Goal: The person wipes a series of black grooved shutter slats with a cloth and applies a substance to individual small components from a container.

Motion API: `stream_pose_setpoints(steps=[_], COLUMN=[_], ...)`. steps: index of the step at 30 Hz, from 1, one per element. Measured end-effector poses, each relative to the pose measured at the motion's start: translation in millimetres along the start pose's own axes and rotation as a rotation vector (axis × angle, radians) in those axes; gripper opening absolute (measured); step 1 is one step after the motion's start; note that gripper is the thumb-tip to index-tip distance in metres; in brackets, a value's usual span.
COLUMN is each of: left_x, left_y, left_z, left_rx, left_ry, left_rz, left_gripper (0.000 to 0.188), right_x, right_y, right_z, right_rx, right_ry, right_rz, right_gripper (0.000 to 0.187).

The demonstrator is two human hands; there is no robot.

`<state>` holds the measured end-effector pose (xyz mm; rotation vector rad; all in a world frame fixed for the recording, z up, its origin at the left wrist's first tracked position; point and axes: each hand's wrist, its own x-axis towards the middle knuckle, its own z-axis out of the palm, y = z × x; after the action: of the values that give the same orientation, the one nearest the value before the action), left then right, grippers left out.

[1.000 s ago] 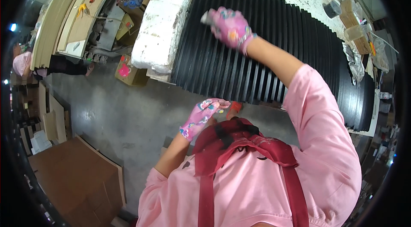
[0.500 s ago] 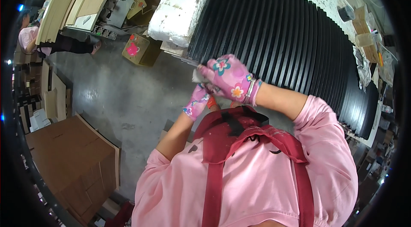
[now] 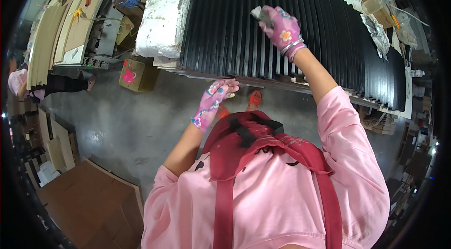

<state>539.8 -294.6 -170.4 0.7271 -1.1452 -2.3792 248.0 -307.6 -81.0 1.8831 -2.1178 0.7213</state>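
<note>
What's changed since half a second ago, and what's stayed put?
The right hand has parted from the left hand and moved away from the body, up over the black strips, still gripping a small grey-and-white piece. Nothing was visibly let go. The left hand remains near the strips' front edge; the white block stays beside their left end.

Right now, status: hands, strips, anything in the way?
Right hand holding pale-tipped piece at black strips. Left hand nearby, seemingly empty. Crumpled wrapping, right end.

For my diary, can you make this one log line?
right hand: holds pale piece over black strips | left hand: by strips' near ends, grip unclear | white block: left of strips
</note>
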Motion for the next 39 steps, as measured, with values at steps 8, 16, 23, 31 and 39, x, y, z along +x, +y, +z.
stream_pose_setpoints(steps=[8,16,23,31,39], left_x=[-10,-10,7,4,3], left_y=[-21,-4,-11,0,-20], left_z=[-21,-5,-13,1,-16], left_rx=[-0.222,-0.213,-0.101,0.030,-0.928], left_ry=[-0.009,0.105,-0.008,-0.035,-0.174], left_rz=[0.063,-0.071,-0.070,-0.131,-0.138], left_gripper=[0.037,0.037,0.033,0.042,0.039], right_x=[-57,-58,-35,-26,-79], right_y=[-118,-127,-95,-30,-112], right_z=[-30,-15,0,-22,-37], right_rx=[0.326,0.111,0.073,0.066,0.218], right_ry=[-0.315,-0.349,-0.207,0.011,-0.337], right_rz=[-0.200,-0.287,-0.060,0.156,-0.324], right_gripper=[0.026,0.041,0.037,0.027,0.020])
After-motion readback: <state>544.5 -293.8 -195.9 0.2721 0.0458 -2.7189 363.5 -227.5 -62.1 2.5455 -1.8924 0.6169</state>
